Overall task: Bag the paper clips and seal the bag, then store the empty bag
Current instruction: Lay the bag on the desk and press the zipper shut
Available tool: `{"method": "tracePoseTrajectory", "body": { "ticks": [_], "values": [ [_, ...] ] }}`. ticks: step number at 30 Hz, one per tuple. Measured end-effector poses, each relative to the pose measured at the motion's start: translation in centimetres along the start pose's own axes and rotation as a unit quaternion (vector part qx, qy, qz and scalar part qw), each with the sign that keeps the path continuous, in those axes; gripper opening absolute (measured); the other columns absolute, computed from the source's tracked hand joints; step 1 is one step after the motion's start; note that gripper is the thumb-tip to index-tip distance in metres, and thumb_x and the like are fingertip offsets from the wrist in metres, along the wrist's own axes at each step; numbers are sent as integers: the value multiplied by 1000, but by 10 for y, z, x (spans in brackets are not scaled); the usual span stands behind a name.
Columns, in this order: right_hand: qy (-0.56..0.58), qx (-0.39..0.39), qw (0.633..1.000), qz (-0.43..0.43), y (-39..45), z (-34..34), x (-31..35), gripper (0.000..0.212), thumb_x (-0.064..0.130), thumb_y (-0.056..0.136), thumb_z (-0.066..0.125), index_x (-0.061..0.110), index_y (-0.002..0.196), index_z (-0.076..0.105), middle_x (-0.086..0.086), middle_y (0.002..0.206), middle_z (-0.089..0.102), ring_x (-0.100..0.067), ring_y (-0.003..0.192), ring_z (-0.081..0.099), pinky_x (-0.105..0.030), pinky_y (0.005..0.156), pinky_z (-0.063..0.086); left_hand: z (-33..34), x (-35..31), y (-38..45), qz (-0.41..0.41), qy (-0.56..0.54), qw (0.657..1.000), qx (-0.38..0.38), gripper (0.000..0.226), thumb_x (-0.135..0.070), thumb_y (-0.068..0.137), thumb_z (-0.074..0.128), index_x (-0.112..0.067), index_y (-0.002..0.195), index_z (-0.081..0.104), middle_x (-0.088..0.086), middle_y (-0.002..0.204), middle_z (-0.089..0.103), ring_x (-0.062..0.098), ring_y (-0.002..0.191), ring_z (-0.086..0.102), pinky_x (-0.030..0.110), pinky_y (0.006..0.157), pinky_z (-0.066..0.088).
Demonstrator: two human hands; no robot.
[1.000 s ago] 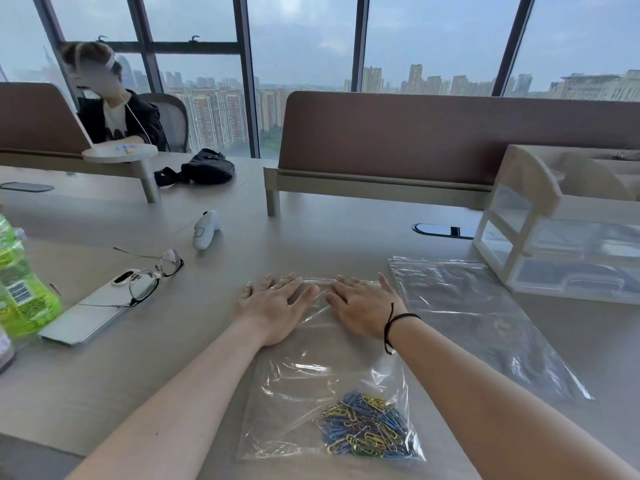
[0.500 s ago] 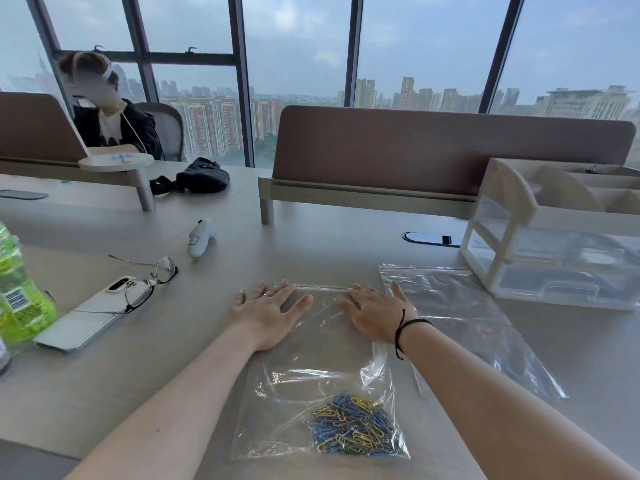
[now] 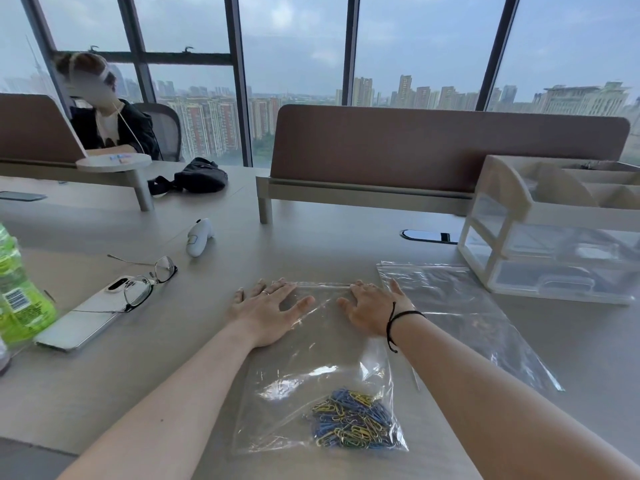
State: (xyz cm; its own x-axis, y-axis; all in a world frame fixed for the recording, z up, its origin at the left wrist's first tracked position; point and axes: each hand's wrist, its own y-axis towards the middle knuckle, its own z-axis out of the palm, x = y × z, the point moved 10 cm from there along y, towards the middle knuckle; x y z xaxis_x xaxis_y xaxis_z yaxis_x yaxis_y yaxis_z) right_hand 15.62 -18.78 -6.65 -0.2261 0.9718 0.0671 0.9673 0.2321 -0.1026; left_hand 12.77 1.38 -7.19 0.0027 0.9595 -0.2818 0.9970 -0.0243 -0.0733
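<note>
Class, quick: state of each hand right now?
Left hand: open, flat on the clip bag, gripping nothing.
Right hand: open, flat on the same bag.

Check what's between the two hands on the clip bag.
Head view: between left hand and right hand lies only clear bag film and its zip strip; clips sit nearer the person.

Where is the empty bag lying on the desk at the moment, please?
In the head view, the empty bag lies flat right of the right hand, just before the drawer organizer.

Left hand (image 3: 266, 311) and right hand (image 3: 372, 308) press flat on a clear bag's (image 3: 311, 362) far edge, clips (image 3: 353, 420) heaped behind them.
</note>
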Motion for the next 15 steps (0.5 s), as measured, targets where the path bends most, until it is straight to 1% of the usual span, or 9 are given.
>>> {"method": "tracePoseTrajectory", "body": {
  "ticks": [2, 4, 6, 7, 8, 10, 12, 13, 15],
  "values": [
    [1, 12, 1000, 20, -2, 9, -5, 71, 61, 98, 12, 23, 158, 11, 8, 167, 5, -12, 153, 4, -48, 122, -10, -3, 0, -2, 12, -31, 999, -5, 85, -91, 81, 17, -48, 155, 19, -22, 167, 9, 9, 156, 0, 47, 126, -2],
    [18, 18, 999, 34, -6, 15, -8, 71, 61, 98, 10, 24, 158, 2, 9, 167, -5, -13, 153, -3, -48, 122, -11, -10, 0, -9, 32, -94, 995, -22, 82, -88, 83, 26, -50, 155, 16, -21, 167, 4, 4, 154, -6, 43, 126, -2],
    [39, 1, 999, 16, -14, 9, -4, 71, 62, 99, 8, 25, 158, -3, 10, 165, -13, -12, 153, -8, -47, 122, -12, -14, -2, -24, 63, -142, 988, -25, 88, -92, 77, 29, -51, 154, 18, -24, 166, 0, 1, 153, -11, 42, 127, -2],
    [49, -19, 999, -4, -21, 2, 0, 71, 62, 98, 7, 25, 158, -4, 10, 164, -15, -11, 152, -9, -46, 122, -12, -12, -3, -33, 82, -148, 985, -17, 93, -96, 72, 28, -52, 153, 21, -26, 165, 0, 0, 152, -12, 43, 127, -2],
    [59, -39, 997, -29, -32, -4, 4, 72, 64, 97, 5, 25, 157, -6, 11, 163, -16, -10, 151, -10, -45, 122, -12, -9, -6, -45, 105, -139, 985, -5, 94, -99, 68, 26, -55, 151, 24, -27, 164, 0, -1, 152, -13, 43, 127, -2],
    [72, -60, 992, -85, -63, -11, 15, 76, 69, 94, 3, 28, 157, -5, 15, 161, -13, -5, 150, -10, -44, 122, -12, 1, -14, -71, 148, -90, 985, 19, 87, -100, 66, 22, -65, 146, 21, -32, 162, -2, -7, 150, -14, 39, 127, -3],
    [85, -29, 987, -130, -98, -1, 28, 77, 73, 90, 0, 34, 156, -3, 19, 159, -10, -1, 148, -10, -41, 122, -12, 9, -19, -94, 173, -39, 983, 38, 75, -96, 72, 20, -70, 142, 12, -35, 159, -8, -12, 147, -16, 31, 126, -7],
    [90, -7, 986, -141, -112, 7, 33, 77, 74, 88, -1, 36, 156, -2, 21, 160, -10, 1, 148, -10, -39, 122, -12, 14, -21, -101, 180, -9, 983, 46, 71, -92, 78, 22, -69, 143, 8, -36, 158, -11, -13, 146, -18, 28, 124, -9],
    [83, 19, 985, -149, -125, 21, 39, 79, 74, 86, -2, 37, 156, 1, 21, 162, -6, 1, 149, -9, -37, 122, -11, 21, -23, -106, 187, 59, 979, 60, 69, -84, 88, 24, -62, 150, 2, -34, 159, -14, -10, 147, -19, 29, 124, -12]
  ]
}}
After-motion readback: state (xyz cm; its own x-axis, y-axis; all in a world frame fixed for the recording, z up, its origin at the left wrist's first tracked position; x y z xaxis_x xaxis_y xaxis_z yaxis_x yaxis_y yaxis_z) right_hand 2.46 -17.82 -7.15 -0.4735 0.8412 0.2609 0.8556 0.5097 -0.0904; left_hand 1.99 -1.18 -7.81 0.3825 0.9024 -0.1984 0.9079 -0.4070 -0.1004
